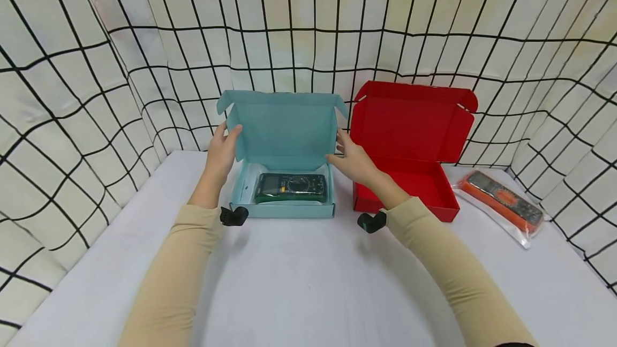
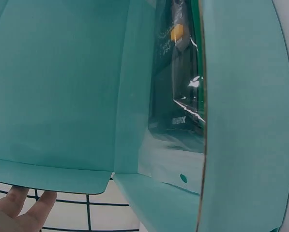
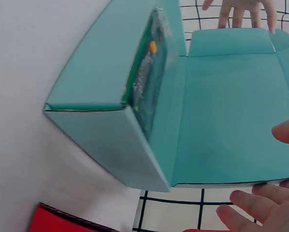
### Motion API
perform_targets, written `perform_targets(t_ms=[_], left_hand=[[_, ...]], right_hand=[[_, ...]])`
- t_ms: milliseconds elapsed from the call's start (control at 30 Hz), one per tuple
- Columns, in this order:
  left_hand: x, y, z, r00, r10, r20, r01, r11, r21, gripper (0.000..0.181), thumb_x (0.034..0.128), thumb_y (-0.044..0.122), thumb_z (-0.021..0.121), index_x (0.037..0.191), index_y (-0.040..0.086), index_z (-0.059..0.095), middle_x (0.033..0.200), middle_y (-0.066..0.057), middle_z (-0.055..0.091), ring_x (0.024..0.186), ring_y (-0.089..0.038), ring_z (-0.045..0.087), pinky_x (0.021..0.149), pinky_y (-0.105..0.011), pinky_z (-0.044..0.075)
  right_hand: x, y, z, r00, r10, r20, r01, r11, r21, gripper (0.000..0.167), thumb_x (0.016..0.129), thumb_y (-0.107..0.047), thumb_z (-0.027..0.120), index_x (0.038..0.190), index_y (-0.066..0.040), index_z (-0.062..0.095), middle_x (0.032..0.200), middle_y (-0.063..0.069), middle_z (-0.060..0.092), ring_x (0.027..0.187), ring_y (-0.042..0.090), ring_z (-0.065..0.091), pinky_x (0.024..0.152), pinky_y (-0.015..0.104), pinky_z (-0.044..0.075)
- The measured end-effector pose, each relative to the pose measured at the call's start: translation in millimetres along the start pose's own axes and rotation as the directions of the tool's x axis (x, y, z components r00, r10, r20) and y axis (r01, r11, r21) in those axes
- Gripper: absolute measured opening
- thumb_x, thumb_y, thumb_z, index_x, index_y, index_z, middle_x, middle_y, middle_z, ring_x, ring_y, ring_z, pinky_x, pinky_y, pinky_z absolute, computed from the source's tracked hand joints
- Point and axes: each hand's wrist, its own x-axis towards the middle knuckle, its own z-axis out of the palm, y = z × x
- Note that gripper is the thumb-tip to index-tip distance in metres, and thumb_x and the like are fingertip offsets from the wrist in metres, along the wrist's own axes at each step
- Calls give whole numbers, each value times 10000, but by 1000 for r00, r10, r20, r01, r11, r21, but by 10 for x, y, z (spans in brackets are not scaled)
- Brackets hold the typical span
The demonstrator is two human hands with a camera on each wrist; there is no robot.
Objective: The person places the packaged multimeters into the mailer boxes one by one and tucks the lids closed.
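A light blue cardboard box [image 1: 282,211] lies with its lid [image 1: 284,122] raised. Inside it is a dark multimeter [image 1: 291,186] with a green edge, wrapped in clear plastic. My left hand [image 1: 222,149] is at the lid's left side; in the left wrist view its fingertips [image 2: 47,198] meet the side flap from outside. On the lid's other side, my right hand [image 1: 355,160] has its fingers along the outer edge and its thumb apart, in front of the lid. Both hands have fairly straight fingers and grip nothing firmly.
Right of the blue box stands an open red box [image 1: 409,122], its lid up. Farther right, an orange multimeter [image 1: 503,200] in a clear bag lies on the white table [image 1: 308,283]. Black netting [image 1: 299,31] over pale cloth encloses the back and sides.
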Motion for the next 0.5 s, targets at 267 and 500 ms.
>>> perform_targets(t_ms=[267,500], left_hand=[[-6,-26,2,1000,-20,-21,21,999,38,714,1081,503,365,1650,112,181,1650,-198,268,1452,-412,364,1171,-608,265],[-50,-90,-64,1000,-21,-14,22,998,53,705,1077,534,371,1642,135,233,1569,-234,399,1379,-423,461,1157,-649,252]], right_hand=[[-35,38,13,1000,-12,21,10,994,110,792,984,-135,596,1637,-93,149,1652,164,293,1456,365,393,1072,516,437],[-83,84,17,1000,-9,9,8,995,103,751,945,-101,580,1598,-75,212,1607,186,375,1433,358,433,1068,556,436]])
